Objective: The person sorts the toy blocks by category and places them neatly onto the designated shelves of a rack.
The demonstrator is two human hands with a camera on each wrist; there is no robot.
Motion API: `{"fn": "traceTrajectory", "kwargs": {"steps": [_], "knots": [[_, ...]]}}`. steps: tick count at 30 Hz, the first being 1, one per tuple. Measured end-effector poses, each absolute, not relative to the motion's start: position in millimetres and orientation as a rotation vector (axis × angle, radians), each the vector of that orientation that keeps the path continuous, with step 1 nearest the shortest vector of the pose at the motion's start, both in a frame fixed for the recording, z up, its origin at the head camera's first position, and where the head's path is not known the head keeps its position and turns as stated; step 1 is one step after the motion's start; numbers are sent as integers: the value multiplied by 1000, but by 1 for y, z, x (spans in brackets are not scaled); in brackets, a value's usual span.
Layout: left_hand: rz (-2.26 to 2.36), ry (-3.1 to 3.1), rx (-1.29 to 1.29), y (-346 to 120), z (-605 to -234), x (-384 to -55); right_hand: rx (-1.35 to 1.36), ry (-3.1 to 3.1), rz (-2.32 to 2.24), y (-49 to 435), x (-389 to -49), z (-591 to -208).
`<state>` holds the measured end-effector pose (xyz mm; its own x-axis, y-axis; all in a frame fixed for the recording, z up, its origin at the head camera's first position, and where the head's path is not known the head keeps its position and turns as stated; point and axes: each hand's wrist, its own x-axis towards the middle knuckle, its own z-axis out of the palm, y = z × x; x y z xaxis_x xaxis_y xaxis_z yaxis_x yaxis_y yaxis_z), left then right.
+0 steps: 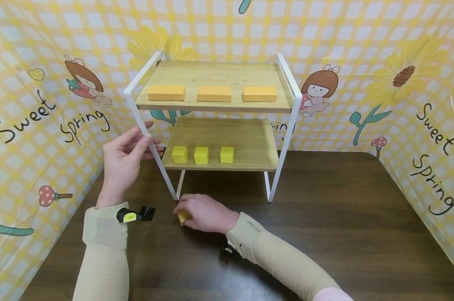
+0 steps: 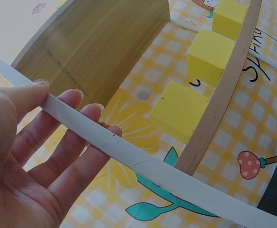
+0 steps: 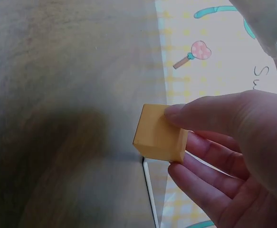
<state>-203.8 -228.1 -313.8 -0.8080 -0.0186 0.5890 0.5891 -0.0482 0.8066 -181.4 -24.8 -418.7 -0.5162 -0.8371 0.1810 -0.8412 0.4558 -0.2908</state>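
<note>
My left hand (image 1: 123, 156) holds the front left white post (image 2: 143, 164) of a two-tier shelf, thumb on one side and fingers behind. Low over the table, by the foot of that post, my right hand (image 1: 206, 212) pinches an orange wooden block (image 3: 159, 133) between thumb and fingers; part of the block is hidden. On the lower shelf board (image 1: 223, 131) stand three yellow cubes (image 1: 179, 154), (image 1: 201, 155), (image 1: 227, 154) in a row. Three long orange blocks (image 1: 166, 93), (image 1: 214, 94), (image 1: 259, 94) lie along the front of the upper board (image 1: 219, 73).
A dark brown wooden table (image 1: 343, 209) carries the shelf. Yellow checked cloth (image 1: 362, 37) with printed figures and lettering hangs behind and at both sides. The shelf's right post (image 1: 285, 148) reaches down to the table.
</note>
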Motion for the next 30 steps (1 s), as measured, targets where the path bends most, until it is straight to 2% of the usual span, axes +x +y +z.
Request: {"fn": "traceTrajectory", "kwargs": {"steps": [30], "knots": [[-1904,-1811,-595,-228,-315,-205,1333,-2663,712,17,-198,-397]]}}
